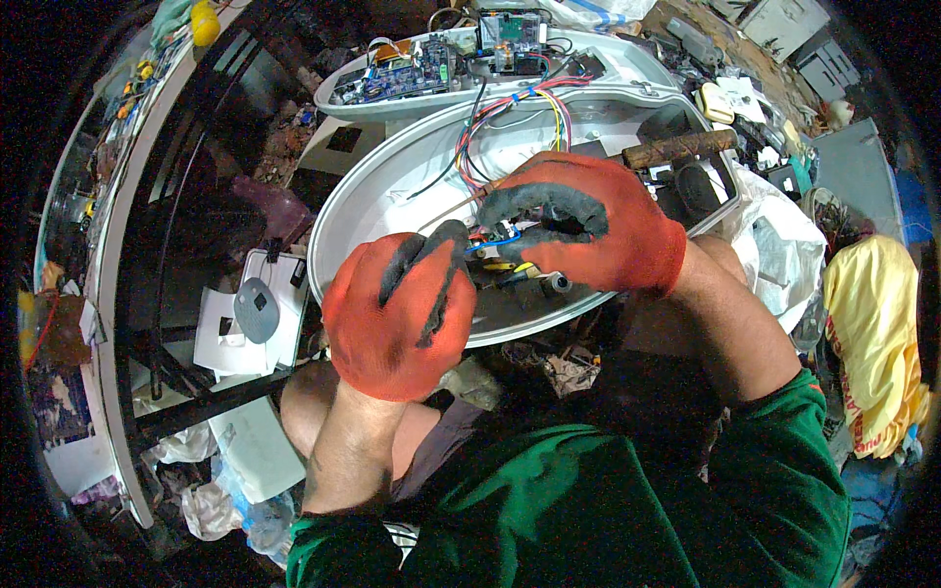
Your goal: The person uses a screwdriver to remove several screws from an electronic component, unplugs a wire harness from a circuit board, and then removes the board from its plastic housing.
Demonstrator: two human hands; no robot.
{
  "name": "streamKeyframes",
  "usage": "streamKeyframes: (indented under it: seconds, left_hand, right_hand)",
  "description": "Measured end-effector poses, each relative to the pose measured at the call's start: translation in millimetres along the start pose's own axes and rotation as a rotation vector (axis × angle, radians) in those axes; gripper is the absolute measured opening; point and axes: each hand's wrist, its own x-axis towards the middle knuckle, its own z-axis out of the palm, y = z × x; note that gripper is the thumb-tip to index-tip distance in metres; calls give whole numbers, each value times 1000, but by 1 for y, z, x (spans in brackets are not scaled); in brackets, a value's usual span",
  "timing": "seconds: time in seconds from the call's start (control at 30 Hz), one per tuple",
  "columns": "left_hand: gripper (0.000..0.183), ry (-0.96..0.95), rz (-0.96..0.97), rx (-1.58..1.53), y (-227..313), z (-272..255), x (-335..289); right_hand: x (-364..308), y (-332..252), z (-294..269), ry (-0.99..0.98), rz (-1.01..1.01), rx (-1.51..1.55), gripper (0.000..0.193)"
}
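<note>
Both my hands wear orange gloves with dark grey fingertips. They meet over a pale grey, oval plastic housing (333, 211). My left hand (400, 318) is closed, its fingertips pinched at a small bunch of wires (505, 238), blue among them. My right hand (598, 223) curls round the same bunch from the other side; its thumb and fingers partly hide it. A thin rod (451, 211) slants out left of the right fingers. Beyond that hand lies a rough brown handle (678, 149); whether rod and handle are one tool, I cannot tell.
Behind stands the housing's other half (333, 93) with circuit boards (402, 76), joined by a coloured wire bundle (529, 95). To the left are a dark metal frame and a grey rounded device (257, 311). A yellow bag (872, 343) and scattered parts lie to the right.
</note>
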Motion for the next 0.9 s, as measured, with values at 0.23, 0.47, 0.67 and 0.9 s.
streamKeyframes:
  seconds: [0.23, 0.47, 0.67, 0.9]
  left_hand:
    - [34, -18, 52, -78, 0, -4, 1]
    - [35, -76, -372, -361, 10, 1, 1]
    - [35, -111, -163, -428, -5, 6, 0]
    - [36, -123, -366, -524, 3, 11, 2]
  right_hand:
    - [-4, -4, 2, 165, -10, 75, 36]
    - [-4, -3, 0, 181, -73, -51, 39]
    - [-4, -7, 0, 114, -65, -109, 40]
    - [-10, -10, 1, 104, -45, -210, 38]
